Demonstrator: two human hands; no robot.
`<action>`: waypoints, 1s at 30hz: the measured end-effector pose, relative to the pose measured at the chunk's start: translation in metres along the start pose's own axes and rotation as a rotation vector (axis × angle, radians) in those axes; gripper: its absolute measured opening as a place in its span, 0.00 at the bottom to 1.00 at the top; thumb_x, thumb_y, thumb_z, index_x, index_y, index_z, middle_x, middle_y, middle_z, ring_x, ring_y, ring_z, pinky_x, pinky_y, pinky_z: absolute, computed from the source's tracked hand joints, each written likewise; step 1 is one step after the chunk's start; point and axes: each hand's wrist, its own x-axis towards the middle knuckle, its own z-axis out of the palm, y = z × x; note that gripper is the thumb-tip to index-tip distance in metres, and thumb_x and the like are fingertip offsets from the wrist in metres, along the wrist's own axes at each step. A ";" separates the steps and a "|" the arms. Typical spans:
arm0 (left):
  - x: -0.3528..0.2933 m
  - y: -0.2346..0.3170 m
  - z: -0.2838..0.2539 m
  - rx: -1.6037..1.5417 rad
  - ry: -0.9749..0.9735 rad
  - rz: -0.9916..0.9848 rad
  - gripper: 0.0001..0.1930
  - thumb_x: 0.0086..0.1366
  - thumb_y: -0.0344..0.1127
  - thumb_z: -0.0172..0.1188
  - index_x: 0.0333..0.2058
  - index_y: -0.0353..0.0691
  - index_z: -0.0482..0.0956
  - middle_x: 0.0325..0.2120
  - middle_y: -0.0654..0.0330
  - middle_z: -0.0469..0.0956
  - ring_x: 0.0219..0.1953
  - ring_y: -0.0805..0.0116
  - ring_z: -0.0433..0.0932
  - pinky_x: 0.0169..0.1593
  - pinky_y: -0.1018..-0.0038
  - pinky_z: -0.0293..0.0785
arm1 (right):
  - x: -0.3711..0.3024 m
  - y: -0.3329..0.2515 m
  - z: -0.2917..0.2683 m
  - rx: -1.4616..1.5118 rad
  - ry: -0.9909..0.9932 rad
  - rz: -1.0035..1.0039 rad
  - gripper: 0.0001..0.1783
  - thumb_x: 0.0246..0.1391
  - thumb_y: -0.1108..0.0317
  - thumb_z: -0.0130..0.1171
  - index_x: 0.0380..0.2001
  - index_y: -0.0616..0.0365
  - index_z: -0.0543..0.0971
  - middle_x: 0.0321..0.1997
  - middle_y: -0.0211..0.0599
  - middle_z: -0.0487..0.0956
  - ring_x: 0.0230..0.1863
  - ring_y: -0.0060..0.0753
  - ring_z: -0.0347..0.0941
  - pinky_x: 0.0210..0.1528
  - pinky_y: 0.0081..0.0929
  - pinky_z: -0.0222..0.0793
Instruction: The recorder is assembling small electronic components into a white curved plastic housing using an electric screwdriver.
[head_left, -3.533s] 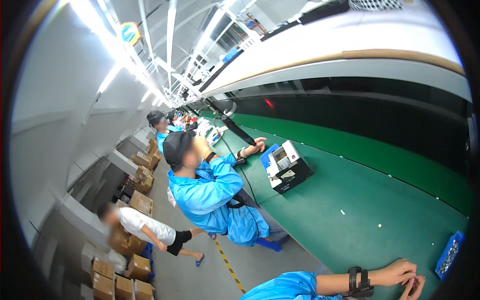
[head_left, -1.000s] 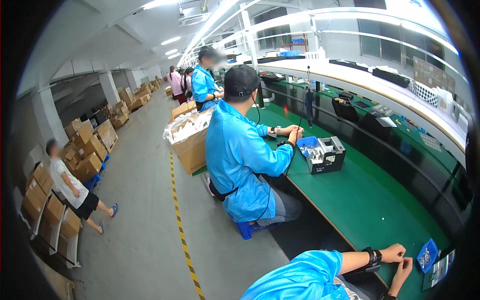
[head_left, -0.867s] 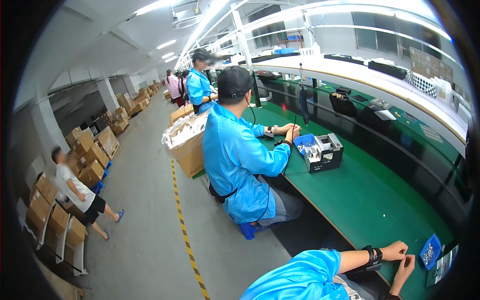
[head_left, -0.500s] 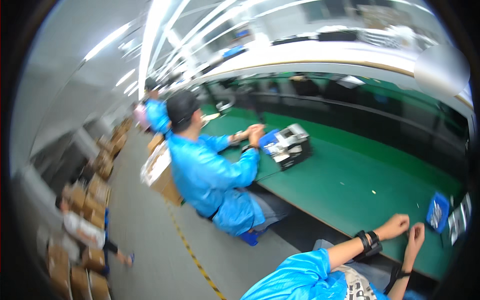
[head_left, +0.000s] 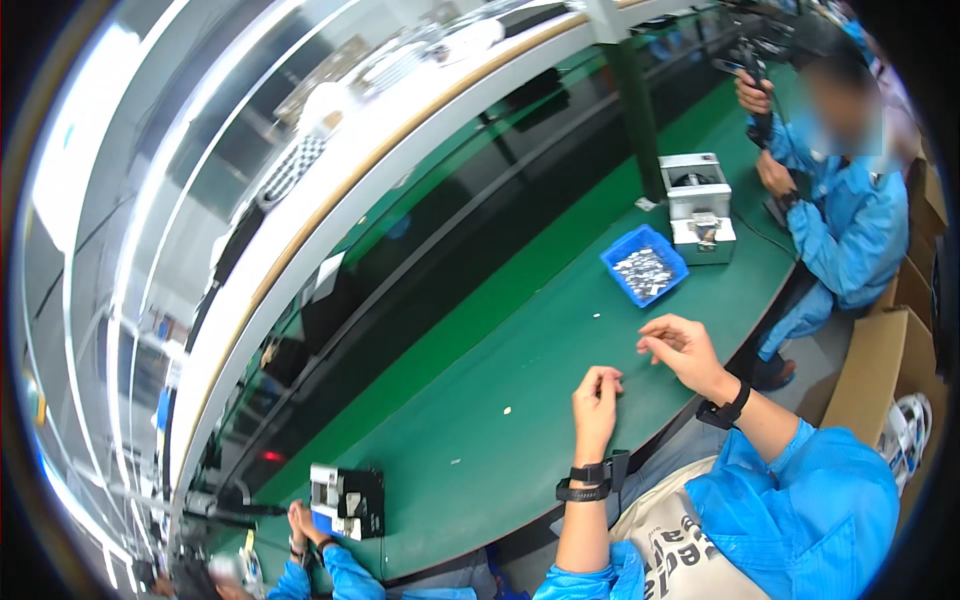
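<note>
Above the green bench [head_left: 430, 490], my left hand [head_left: 595, 402] is raised with its fingers loosely bent and nothing visible in them. To its right, my right hand [head_left: 685, 352] hangs over the bench near its front edge, fingers curved and thumb apart, also without any visible object. The two hands do not touch. Just beyond my right hand is a blue plastic bin [head_left: 622, 285] full of small metallic pieces. Beside that bin stands a grey-white bench device [head_left: 703, 225] with a dark round part on top. Neither hand touches the bin or the device.
A co-worker in blue [head_left: 850, 225] sits at the right, holding a dark tool [head_left: 752, 65]. Another person's hands [head_left: 305, 522] are beside a black-and-white device [head_left: 347, 502] at lower left. A long shelf [head_left: 330, 195] overhangs the bench; a cardboard box [head_left: 865, 375] stands behind me at right.
My view has swung sharply to the right, bringing the blue bin, the grey-white device and the right-hand co-worker into fuller view. My hands are further apart.
</note>
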 end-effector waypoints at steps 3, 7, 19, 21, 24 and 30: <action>-0.004 0.004 -0.003 -0.005 0.018 -0.028 0.11 0.80 0.32 0.54 0.39 0.34 0.82 0.27 0.65 0.79 0.32 0.78 0.75 0.38 0.78 0.71 | -0.004 -0.017 0.003 -0.024 0.018 -0.065 0.08 0.69 0.76 0.63 0.47 0.67 0.83 0.43 0.39 0.87 0.43 0.27 0.86 0.41 0.24 0.82; -0.007 0.012 -0.005 0.026 0.017 -0.045 0.11 0.80 0.31 0.54 0.38 0.33 0.82 0.28 0.64 0.79 0.33 0.78 0.75 0.39 0.78 0.70 | -0.010 -0.022 0.000 -0.077 0.006 -0.126 0.07 0.67 0.77 0.64 0.46 0.67 0.84 0.41 0.40 0.87 0.40 0.27 0.86 0.41 0.24 0.82; -0.003 0.024 0.001 0.070 -0.004 -0.049 0.12 0.80 0.34 0.55 0.38 0.33 0.81 0.28 0.65 0.79 0.33 0.78 0.75 0.40 0.79 0.69 | 0.007 -0.115 0.011 -0.255 0.171 -0.652 0.07 0.61 0.78 0.69 0.42 0.65 0.84 0.35 0.39 0.85 0.35 0.32 0.82 0.40 0.27 0.76; -0.005 0.025 -0.001 0.100 -0.001 -0.078 0.12 0.80 0.34 0.55 0.38 0.33 0.81 0.28 0.65 0.79 0.33 0.78 0.75 0.40 0.79 0.70 | 0.024 -0.129 0.024 -0.135 0.195 -0.849 0.10 0.61 0.79 0.67 0.46 0.66 0.83 0.36 0.39 0.86 0.35 0.35 0.82 0.40 0.28 0.77; -0.006 0.021 -0.001 0.054 -0.003 -0.048 0.12 0.80 0.33 0.55 0.38 0.33 0.81 0.28 0.65 0.78 0.33 0.78 0.75 0.40 0.79 0.70 | 0.059 -0.136 0.048 -0.280 0.100 -0.659 0.12 0.62 0.76 0.66 0.49 0.60 0.83 0.48 0.41 0.82 0.45 0.39 0.82 0.44 0.27 0.78; -0.006 0.020 -0.001 0.025 0.003 -0.043 0.12 0.80 0.34 0.55 0.38 0.34 0.81 0.28 0.65 0.78 0.32 0.79 0.74 0.38 0.79 0.69 | 0.071 -0.141 0.056 -0.346 -0.135 -0.578 0.21 0.64 0.71 0.65 0.60 0.56 0.80 0.63 0.41 0.73 0.58 0.37 0.75 0.55 0.29 0.76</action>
